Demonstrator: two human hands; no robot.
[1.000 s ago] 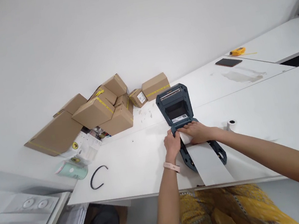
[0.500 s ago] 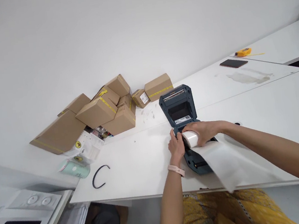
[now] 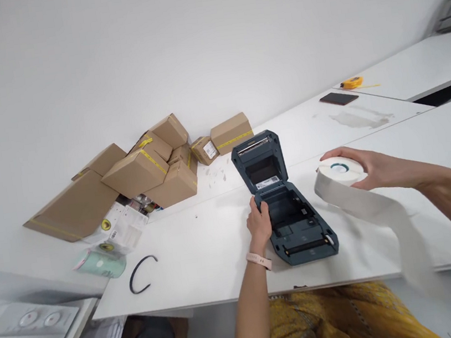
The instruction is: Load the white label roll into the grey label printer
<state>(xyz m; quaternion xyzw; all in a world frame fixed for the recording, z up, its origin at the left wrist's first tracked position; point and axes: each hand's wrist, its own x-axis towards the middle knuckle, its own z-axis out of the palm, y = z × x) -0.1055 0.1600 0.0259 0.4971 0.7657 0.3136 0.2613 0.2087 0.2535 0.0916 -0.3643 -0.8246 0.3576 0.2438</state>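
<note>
A dark blue-grey label printer [image 3: 291, 232] stands on the white table with its lid raised and its inner bay bare. My left hand [image 3: 258, 221], a pink band at its wrist, grips the printer's left edge, fingers over the rim. To the right of the printer, my right hand [image 3: 361, 164] holds a white label roll [image 3: 341, 170] above the table, fingers and thumb closed around it. A loose strip of paper trails from the roll down past the table's front edge, its end blurred.
Cardboard boxes [image 3: 137, 173] are piled against the wall at left. In front of them lie plastic-wrapped packets [image 3: 126, 225], a mint-green pouch [image 3: 103, 264] and a black headband [image 3: 134, 277]. A phone [image 3: 338, 98] and yellow tape measure [image 3: 351, 83] lie far right. A microwave [image 3: 26, 337] stands at lower left.
My right hand has lifted the label roll out of the printer and carried it to the right, its paper strip swinging along. My left hand keeps its hold on the printer's edge.
</note>
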